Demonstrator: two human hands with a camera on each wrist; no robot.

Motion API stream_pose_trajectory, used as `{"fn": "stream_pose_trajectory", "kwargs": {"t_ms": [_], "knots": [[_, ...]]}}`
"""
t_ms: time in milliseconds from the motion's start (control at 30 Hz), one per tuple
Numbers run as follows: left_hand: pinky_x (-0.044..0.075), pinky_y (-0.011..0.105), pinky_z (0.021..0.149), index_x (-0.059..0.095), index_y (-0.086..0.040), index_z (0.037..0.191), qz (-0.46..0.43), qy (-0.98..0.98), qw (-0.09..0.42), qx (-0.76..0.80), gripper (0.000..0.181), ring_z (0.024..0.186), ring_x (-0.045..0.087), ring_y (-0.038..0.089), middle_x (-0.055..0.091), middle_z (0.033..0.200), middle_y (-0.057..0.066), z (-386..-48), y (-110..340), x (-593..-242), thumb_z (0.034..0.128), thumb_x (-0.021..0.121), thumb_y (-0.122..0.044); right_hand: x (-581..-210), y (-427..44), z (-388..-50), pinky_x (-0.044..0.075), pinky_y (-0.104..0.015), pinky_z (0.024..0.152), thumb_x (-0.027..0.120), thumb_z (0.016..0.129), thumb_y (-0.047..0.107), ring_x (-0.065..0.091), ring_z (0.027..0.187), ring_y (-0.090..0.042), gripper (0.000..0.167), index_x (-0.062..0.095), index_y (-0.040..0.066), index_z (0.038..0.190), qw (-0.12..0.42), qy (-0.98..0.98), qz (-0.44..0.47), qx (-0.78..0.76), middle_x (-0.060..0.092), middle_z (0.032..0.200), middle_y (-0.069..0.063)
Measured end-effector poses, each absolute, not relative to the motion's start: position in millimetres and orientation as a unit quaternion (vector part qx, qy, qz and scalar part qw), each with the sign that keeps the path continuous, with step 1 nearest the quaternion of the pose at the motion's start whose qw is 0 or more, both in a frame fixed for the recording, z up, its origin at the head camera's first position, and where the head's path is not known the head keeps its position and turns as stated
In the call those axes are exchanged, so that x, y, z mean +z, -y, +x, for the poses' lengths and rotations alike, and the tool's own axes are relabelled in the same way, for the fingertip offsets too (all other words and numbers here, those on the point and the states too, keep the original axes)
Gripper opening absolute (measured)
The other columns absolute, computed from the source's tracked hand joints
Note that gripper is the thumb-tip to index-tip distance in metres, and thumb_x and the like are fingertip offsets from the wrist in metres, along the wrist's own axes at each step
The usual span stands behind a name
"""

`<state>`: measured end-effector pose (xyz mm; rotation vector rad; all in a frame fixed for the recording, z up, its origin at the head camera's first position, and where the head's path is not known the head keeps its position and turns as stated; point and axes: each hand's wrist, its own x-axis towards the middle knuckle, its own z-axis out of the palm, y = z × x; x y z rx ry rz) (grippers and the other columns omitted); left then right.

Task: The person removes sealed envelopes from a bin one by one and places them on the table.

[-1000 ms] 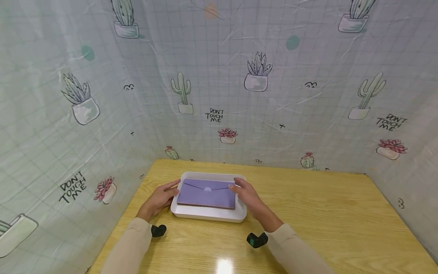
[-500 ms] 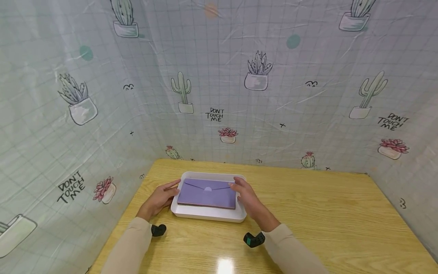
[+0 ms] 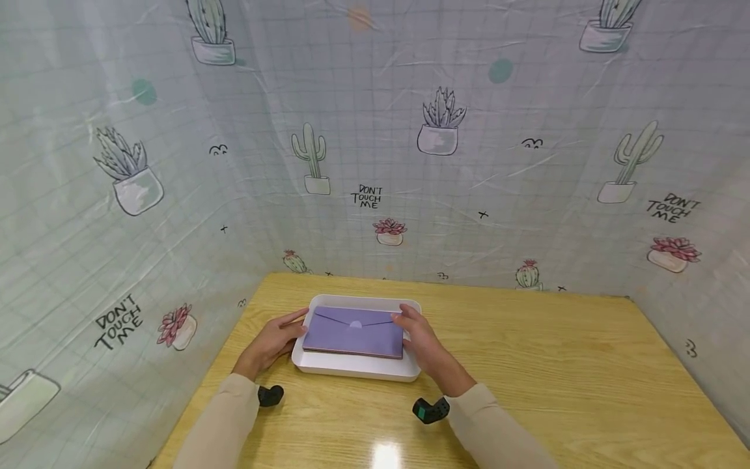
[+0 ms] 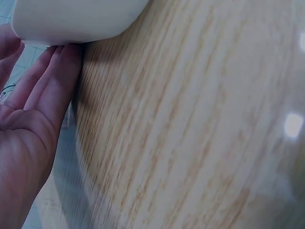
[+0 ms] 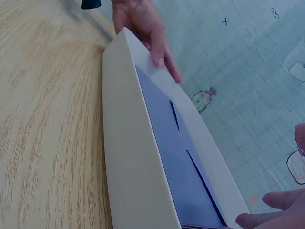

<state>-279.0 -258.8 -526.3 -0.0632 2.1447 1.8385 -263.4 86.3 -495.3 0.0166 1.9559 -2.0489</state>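
A white tray (image 3: pixel 351 373) sits on the table, with a stack of envelopes (image 3: pixel 354 339) inside it. The top envelope is purple and has a pale half-round seal under its flap; thin layers show at the near edge. My left hand (image 3: pixel 275 342) holds the tray's left side, its thumb over the rim and its other fingers outside and low against the wall, as the left wrist view also shows. My right hand (image 3: pixel 424 339) reaches over the right rim, fingers loosely spread at the stack's right edge. Whether its fingertips touch the envelopes is unclear.
The wooden table (image 3: pixel 539 371) extends to the right of the tray. A cactus-print curtain (image 3: pixel 457 195) closes in the back and sides. Dark wrist-worn devices, a left one (image 3: pixel 271 395) and a right one (image 3: pixel 431 410), sit at the sleeve cuffs.
My right hand and forearm have shifted slightly left, nearer the stack's right edge. My left hand, the tray and the envelopes look unmoved.
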Motion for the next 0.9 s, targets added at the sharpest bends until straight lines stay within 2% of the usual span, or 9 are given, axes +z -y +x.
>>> {"fn": "stream_pose_trajectory", "kwargs": {"t_ms": [200,700,900], "knots": [[0.048,0.051,0.117,0.036,-0.021,0.164,-0.028,-0.752,0.155,0.64,0.061,0.152,0.041,0.04,0.034,0.168,0.021,-280.9,257.1,-526.8,0.1077,0.058,-0.015,-495.3,-87.1,-262.1,0.02,-0.066,0.128,0.051,0.107,0.027,0.018,0.16,-0.048,0.069,0.023,0.001,0.165,0.154,-0.682,0.008,-0.715,0.022,0.17,-0.028],[0.049,0.05,0.116,0.035,-0.02,0.164,-0.023,-0.751,0.154,0.641,0.062,0.152,0.04,0.04,0.032,0.168,0.022,-281.2,258.3,-527.0,0.1077,0.058,-0.016,-491.9,-87.1,-259.4,0.019,-0.061,0.13,0.051,0.107,0.023,0.014,0.16,-0.048,0.071,0.019,-0.005,0.164,0.156,-0.666,0.008,-0.729,0.016,0.172,-0.029],[0.047,0.05,0.117,0.035,-0.02,0.164,-0.027,-0.751,0.157,0.641,0.061,0.153,0.039,0.04,0.031,0.169,0.022,-281.1,258.6,-528.9,0.1077,0.058,-0.015,-492.6,-86.4,-259.1,0.021,-0.059,0.13,0.051,0.106,0.017,0.02,0.159,-0.046,0.068,0.021,-0.009,0.162,0.143,-0.668,0.01,-0.73,0.019,0.17,-0.031]]}}
